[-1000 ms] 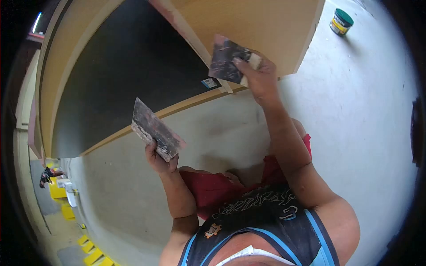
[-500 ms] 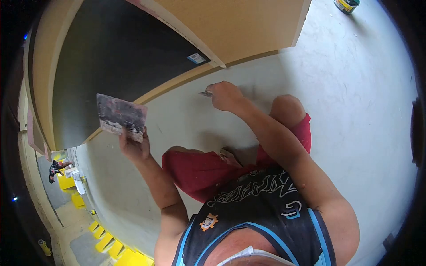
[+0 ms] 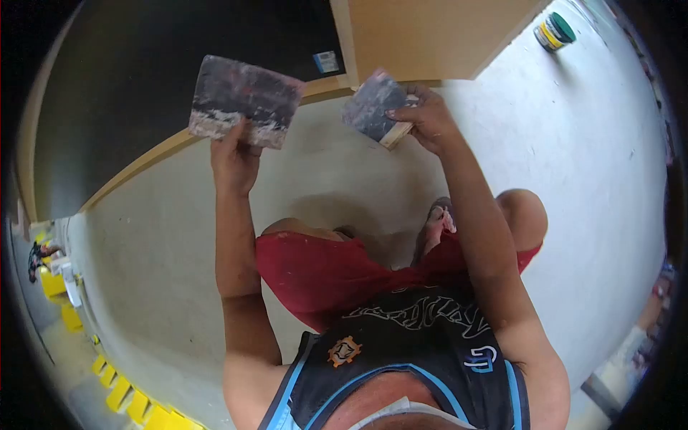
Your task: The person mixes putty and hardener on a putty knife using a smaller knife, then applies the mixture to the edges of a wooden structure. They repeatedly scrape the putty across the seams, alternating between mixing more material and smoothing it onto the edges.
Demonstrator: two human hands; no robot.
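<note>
My left hand (image 3: 236, 161) grips a dark rectangular plate (image 3: 247, 93) smeared with whitish paste along its lower edge, raised before the black panel (image 3: 179, 43). In my right hand (image 3: 430, 122) is a smaller scraper (image 3: 374, 106), its dark, paste-marked blade facing me and a pale wooden strip at its lower edge. Thumb and fingers pinch it from the right. The plate and the scraper are apart, both close to the light wood edging of the panel. A small white and blue label (image 3: 325, 62) sits on the black panel.
A tan board (image 3: 423, 36) stands right of the black panel. A green-lidded tub (image 3: 554, 32) rests on the pale grey floor (image 3: 595, 165) at upper right. Yellow pieces (image 3: 118, 393) line the lower left. Another person (image 3: 36, 259) is far off at the left edge.
My right hand has moved right and up and turned, so the scraper's broad face now shows. My left hand has raised the plate. The view has shifted, and the tub shows more fully.
</note>
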